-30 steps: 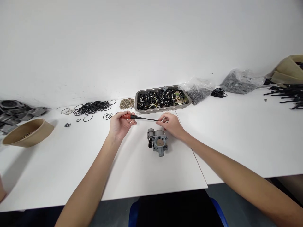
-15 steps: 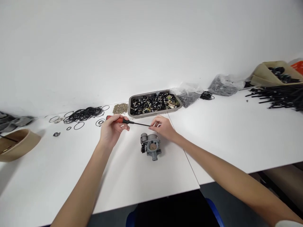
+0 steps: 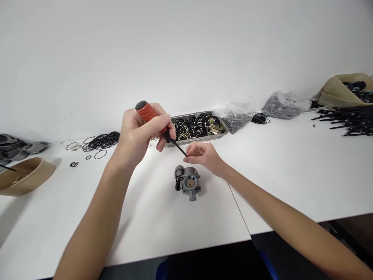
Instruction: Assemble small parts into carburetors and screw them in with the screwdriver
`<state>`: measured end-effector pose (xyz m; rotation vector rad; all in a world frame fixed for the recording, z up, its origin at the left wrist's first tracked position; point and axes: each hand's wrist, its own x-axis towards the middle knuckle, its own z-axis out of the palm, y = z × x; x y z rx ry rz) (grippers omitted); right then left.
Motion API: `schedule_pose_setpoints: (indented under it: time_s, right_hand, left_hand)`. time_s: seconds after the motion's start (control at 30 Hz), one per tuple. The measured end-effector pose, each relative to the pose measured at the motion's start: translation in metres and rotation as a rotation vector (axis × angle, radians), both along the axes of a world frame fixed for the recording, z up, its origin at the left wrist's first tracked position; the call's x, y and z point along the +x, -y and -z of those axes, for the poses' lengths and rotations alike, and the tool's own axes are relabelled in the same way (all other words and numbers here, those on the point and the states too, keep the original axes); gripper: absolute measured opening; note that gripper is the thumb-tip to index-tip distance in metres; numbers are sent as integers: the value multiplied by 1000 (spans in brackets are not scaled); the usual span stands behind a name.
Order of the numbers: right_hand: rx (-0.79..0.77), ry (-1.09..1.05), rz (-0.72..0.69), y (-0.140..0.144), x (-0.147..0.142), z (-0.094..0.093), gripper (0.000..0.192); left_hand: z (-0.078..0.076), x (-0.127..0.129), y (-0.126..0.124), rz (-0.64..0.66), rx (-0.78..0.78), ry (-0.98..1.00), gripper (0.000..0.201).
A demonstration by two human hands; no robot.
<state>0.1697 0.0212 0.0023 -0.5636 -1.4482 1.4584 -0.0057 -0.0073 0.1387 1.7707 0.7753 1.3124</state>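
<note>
My left hand [image 3: 140, 132] is wrapped round the red and black handle of a screwdriver [image 3: 147, 112]. The tool slants down to the right, handle end raised. At its tip, my right hand [image 3: 202, 154] has thumb and fingers pinched together; whether they grip the tip itself or a tiny part on it is too small to tell. Just below the hands, a grey metal carburetor [image 3: 189, 183] stands on the white table, its round bore facing me. Neither hand touches it.
Behind my hands lies a metal tray [image 3: 214, 137] of small mixed parts. Black O-rings [image 3: 101, 140] lie at the left, near a beige container [image 3: 35, 177]. Plastic bags [image 3: 237, 116] of parts, black rods [image 3: 355, 121] and another beige container [image 3: 335, 89] line the right back.
My left hand has risen and tipped the screwdriver from nearly level to a steep slant, handle up. My right hand stays pinched at the tip. The carburetor has not moved on the table.
</note>
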Motion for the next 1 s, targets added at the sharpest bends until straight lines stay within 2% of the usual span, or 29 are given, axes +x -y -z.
schedule_pose_setpoints:
  time_s: [0.17,0.27,0.4,0.47,0.57,0.8,1.0]
  right_hand:
    - [65,142,-67,1,3,-6,29]
    - [139,309,-178,0,10,-13,30]
    - [287,533,-412,1,19,-18,75]
    - [329,587,-508,4,19,-19,83]
    - [362,625,-546,11,14,-16,76]
    - [393,656,-497,16,6,-10,44]
    - [365,647,-493,17,6,-9,42]
  left_hand:
    - [0,-5,11,5,85,31,17]
    - [-3,-11,14,-18,113,24,20]
    - [-5,-16,15,-38,106,23,22]
    - [-5,-16,15,-54,112,19,22]
    - [-5,-15,17,-61,131,13,21]
    - [-6,-11,22,-14,84,-61,20]
    - [-3,-2,27,77,-1,-106,18]
